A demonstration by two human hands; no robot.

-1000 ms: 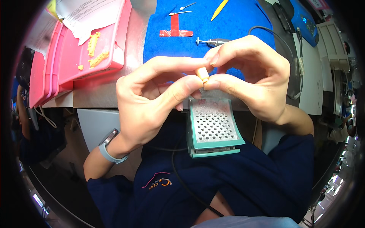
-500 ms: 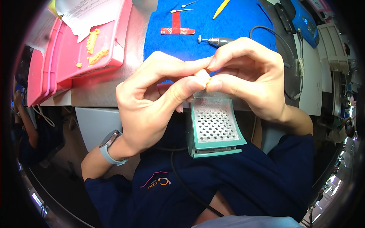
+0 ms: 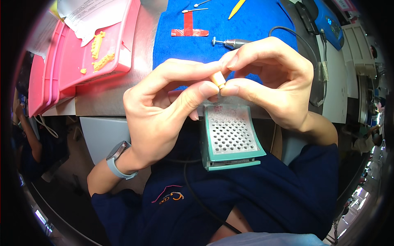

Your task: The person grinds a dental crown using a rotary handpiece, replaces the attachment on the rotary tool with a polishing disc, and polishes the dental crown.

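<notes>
Between both hands is a small cream-coloured, tooth-sized block (image 3: 218, 79). My left hand (image 3: 164, 104) pinches it from the left with thumb and index finger, and a watch is on that wrist. From the right, the thumb tip of my right hand (image 3: 275, 82) meets its lower end, the index finger curled above. The fingertips cover part of the block, so its full shape is hidden. Just below the hands sits a green-framed box with a perforated metal top (image 3: 232, 133). Beyond them a rotary handpiece (image 3: 234, 44) with a small disc tip lies on a blue towel (image 3: 174, 45).
At the left stand stacked pink trays (image 3: 82, 78) with papers and orange pieces (image 3: 98, 45). Two small burs (image 3: 195, 11), red tape (image 3: 189, 32) and a yellow stick (image 3: 237, 9) lie on the towel. A blue control unit (image 3: 329, 25) and cable are at the right.
The block has been turned slightly and more of its side shows. My right hand has shifted a little right, its index finger now farther from the block.
</notes>
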